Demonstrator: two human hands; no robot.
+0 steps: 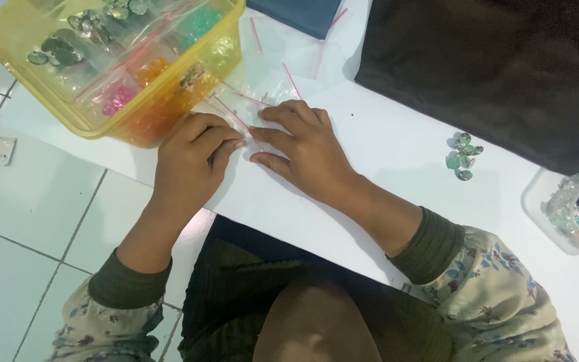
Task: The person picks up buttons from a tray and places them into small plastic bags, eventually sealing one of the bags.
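Two hands, left hand [192, 157] and right hand [303, 151], pinch one clear zip bag [246, 117].

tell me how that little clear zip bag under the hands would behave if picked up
The clear zip bag looks like thin film, so it would probably flop and weigh next to nothing. Its glossy surface may slip on the white table. Both the left hand and right hand press it flat.

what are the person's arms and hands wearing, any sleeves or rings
Both hands, left hand and right hand, are bare, with no visible rings or gloves. Each forearm ends in a dark olive ribbed cuff under a loose cream sleeve printed with small flowers.
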